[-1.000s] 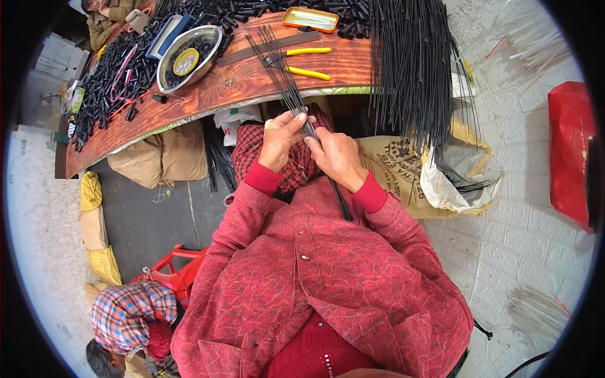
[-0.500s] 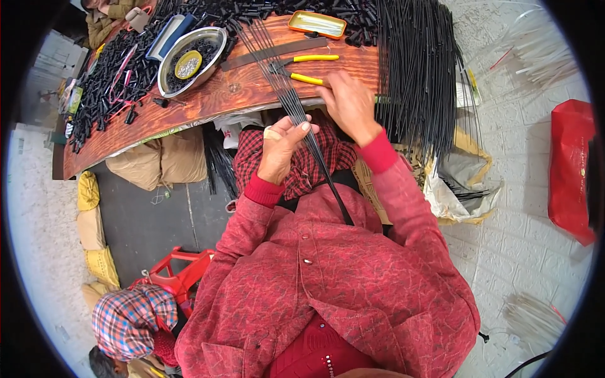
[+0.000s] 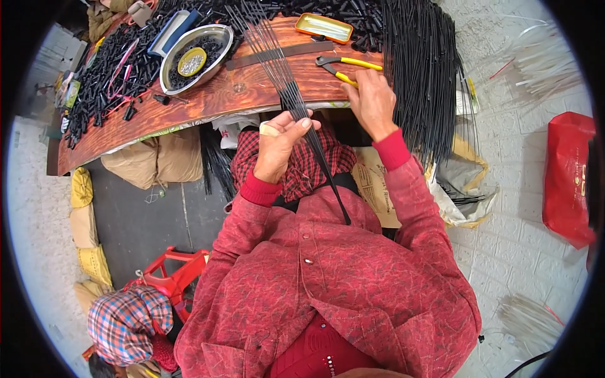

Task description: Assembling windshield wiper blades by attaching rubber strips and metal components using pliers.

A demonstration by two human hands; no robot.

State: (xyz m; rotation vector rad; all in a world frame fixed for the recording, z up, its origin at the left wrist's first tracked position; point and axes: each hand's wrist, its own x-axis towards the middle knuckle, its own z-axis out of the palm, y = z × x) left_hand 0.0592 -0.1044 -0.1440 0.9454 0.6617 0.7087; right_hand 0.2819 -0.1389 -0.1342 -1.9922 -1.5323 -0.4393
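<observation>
My left hand [image 3: 282,142] is closed around a bundle of thin black rods [image 3: 291,94]. The rods fan out above the table at the far end and gather to a narrow dark tip near my lap. A pair of pliers with yellow handles [image 3: 360,63] lies on the wooden table [image 3: 265,88], jaws pointing left. At its lower handle is my right hand [image 3: 377,104], fingers curled over the handle's end. The undersides of those fingers are hidden.
Left on the table are a metal bowl [image 3: 217,72] of small black parts and a heap of black pieces [image 3: 94,94]. A flat metal bar [image 3: 277,55] and an orange tray [image 3: 302,24] lie farther back. Long black rods [image 3: 419,82] hang over the right edge. Another person [image 3: 129,321] is at lower left.
The pliers have slid to the right across the table along with my right hand. My left hand still grips the rods, whose far ends have spread slightly apart.
</observation>
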